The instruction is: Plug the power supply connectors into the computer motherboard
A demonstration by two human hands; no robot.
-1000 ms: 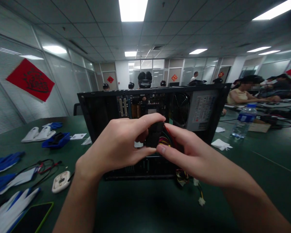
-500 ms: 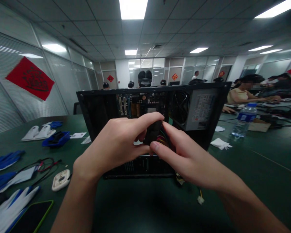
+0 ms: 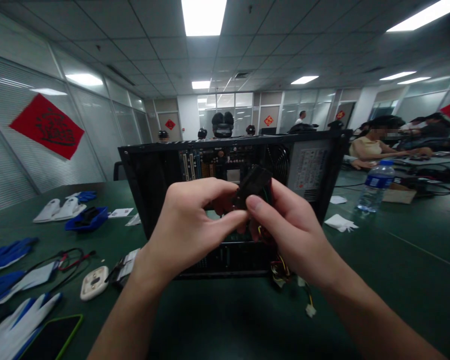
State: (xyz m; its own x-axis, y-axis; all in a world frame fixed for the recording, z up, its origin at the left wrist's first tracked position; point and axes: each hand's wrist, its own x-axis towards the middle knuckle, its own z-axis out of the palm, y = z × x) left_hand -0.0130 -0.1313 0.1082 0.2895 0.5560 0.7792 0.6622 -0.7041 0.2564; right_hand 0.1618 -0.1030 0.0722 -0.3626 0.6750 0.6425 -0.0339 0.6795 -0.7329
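Note:
A black rectangular cable connector (image 3: 254, 182) is held up between my two hands, with coloured wires showing beneath it. My right hand (image 3: 290, 225) pinches its lower right part, the thumb on its face. The closed fingers of my left hand (image 3: 195, 225) grip its left edge, thumb tip by the lower corner. Behind them stands an open black computer case (image 3: 138, 185). Inside are a motherboard (image 3: 233, 175), partly hidden by my hands, and a grey power supply (image 3: 311, 170) with a fan. Loose wires with a white plug (image 3: 310, 311) hang out at the lower right.
On the left lie blue-and-white gloves (image 3: 26, 320), a green-edged phone (image 3: 52, 340), a blue tray (image 3: 86, 220), a beige square device (image 3: 94, 283) and cables. To the right are a water bottle (image 3: 377, 187), crumpled tissue (image 3: 341, 223) and a person (image 3: 371, 147) at a table.
Both hands have turned the connector, so it tilts up to the right and more of its face shows. My right hand has moved slightly right.

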